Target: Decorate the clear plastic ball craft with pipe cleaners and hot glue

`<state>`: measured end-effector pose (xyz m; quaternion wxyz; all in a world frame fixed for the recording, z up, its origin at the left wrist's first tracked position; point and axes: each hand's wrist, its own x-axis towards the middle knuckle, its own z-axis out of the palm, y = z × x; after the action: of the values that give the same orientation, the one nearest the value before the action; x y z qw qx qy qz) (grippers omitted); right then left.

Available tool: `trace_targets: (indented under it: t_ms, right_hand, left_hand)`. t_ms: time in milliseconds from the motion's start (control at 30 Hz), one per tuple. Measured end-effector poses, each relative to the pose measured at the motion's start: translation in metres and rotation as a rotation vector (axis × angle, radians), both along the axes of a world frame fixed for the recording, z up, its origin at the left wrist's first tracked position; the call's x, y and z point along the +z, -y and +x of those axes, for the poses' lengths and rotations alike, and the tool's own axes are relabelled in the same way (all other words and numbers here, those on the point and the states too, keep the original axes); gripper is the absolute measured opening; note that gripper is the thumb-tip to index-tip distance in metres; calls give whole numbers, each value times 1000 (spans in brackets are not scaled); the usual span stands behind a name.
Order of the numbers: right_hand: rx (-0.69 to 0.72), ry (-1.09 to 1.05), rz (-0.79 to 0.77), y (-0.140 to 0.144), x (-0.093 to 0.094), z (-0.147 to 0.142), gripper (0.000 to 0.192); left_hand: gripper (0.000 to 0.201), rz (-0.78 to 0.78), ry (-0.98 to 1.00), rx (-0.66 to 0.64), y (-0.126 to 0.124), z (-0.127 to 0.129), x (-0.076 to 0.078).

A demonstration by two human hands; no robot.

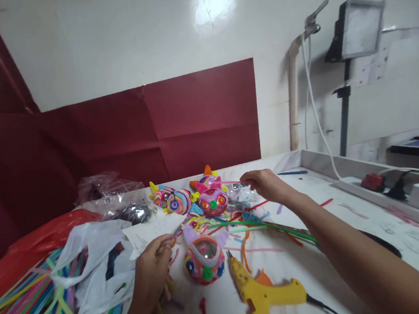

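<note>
My right hand is raised over the far part of the table, fingers pinched on the end of a thin pink pipe cleaner. The strip runs left toward several colourful round ornaments, among them a pink-eared one with red eyes. My left hand is closed, fingertips together, left of a nearer ornament with lilac ears, a clear dome and a green nose. What those fingers hold, if anything, I cannot make out. A yellow hot glue gun lies right of the nearer ornament, nozzle pointing toward it.
Many coloured pipe cleaners and a white plastic bag lie at left, before a red bag. Pipe cleaner scraps litter the table. A power strip follows the right edge; a lamp stands behind.
</note>
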<state>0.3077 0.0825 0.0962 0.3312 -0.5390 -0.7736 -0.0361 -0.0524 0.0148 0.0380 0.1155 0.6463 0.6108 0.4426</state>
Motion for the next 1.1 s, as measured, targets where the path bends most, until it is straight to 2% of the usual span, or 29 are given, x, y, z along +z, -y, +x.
trace_targets:
  t_ms: [167,333,500,633,800,1100]
  right_hand:
    - [67,-32,-34,-11,-17,-10,60]
    - [130,-42,-43,-19,-33,-23,63]
    - [156,-45,-53,-21,-41,-27,67]
    - [164,-69,-57,-20,-41,-26,66]
    - [176,-149,-83,-20,-33,-18,58]
    - [272,-150,-294,-20,-26,11,45]
  left_hand:
    - [32,-21,22,6,-4,-4,-2]
    - [33,-29,35,-6,-1,-2,0]
    - [31,-26,40,-6,1,0,1]
    - [36,-48,14,1,-1,0,0]
    - [33,-21,-1,9,-3,0,-1]
    - [25,9,-21,-37,-4,-2,-3]
